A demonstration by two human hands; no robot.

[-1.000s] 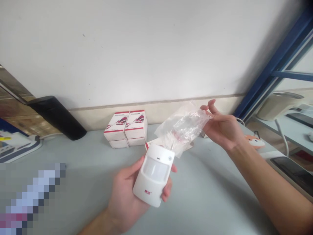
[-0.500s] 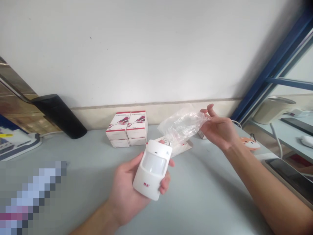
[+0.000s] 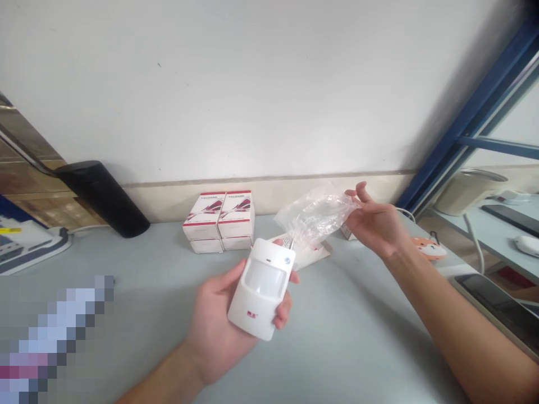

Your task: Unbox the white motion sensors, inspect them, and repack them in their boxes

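A white motion sensor [image 3: 261,289] with a frosted lens window and a small red logo faces up in my left hand [image 3: 219,331], whose fingers wrap round its sides. A short metal antenna sticks up from its top right corner. My right hand [image 3: 377,224] pinches the edge of a clear plastic bag [image 3: 314,210] to the right, behind the sensor. Crinkled and thin, the bag hangs over a printed paper leaflet [image 3: 314,256] lying on the table. The bag's near end comes close to the antenna; whether they touch I cannot tell.
Several small white and red boxes [image 3: 219,221] stand stacked by the wall. Another small box [image 3: 347,231] is partly behind my right hand. A black cylinder [image 3: 103,199] leans at the left. On the right are an orange dog-faced item [image 3: 428,248] and a phone [image 3: 497,303].
Both hands keep their grips on the motion sensor and the plastic bag. Only a very slight shift of the sensor and the view shows.
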